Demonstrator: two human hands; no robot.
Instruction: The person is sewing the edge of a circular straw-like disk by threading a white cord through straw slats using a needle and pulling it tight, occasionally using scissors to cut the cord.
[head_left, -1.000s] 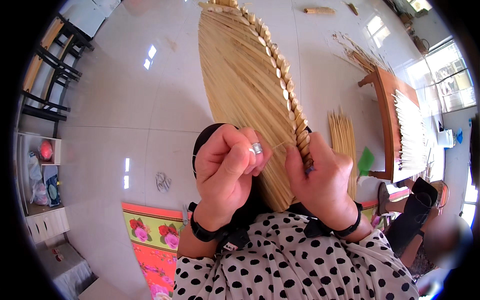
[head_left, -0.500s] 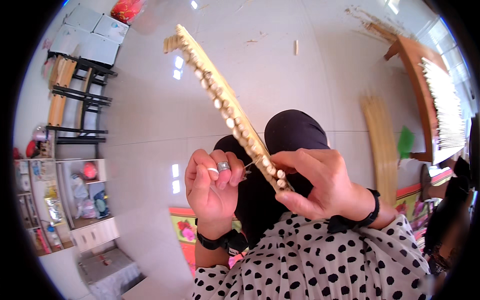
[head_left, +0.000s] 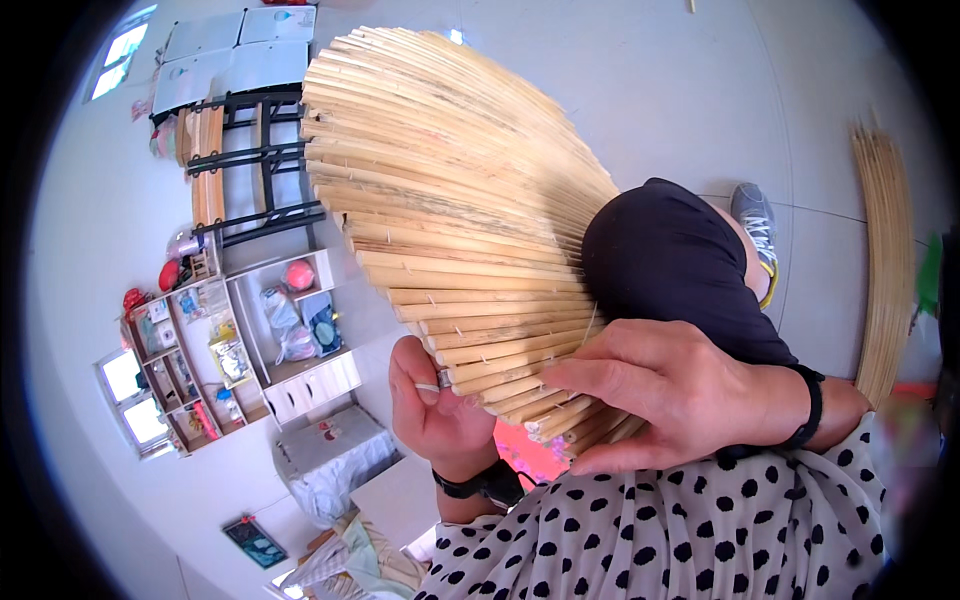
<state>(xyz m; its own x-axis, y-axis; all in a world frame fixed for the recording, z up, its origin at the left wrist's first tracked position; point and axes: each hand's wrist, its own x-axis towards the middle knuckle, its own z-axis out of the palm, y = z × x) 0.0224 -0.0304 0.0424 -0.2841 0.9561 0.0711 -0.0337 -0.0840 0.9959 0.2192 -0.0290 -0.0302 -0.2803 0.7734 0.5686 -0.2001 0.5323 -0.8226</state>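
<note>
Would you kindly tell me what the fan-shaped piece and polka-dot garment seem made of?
Fan-shaped piece: probably dried plant stalks, fairly matte, judging by streaky tan grain. Polka-dot garment: apparently cloth, matte, given its soft folds; fibre unclear.

The fan of sticks [head_left: 450, 190] bars the way ahead; its right edge meets or nearly meets the dark-clad knee [head_left: 690, 265]. At its near corner the 2 hands, left hand [head_left: 442, 425] and right hand [head_left: 660, 392], block both sides. A hand could pass over the floor [head_left: 650, 90] between knee and stick bundle [head_left: 885, 270], the latter near the floor's right edge; a shoe [head_left: 755, 230] stands low there.
</note>
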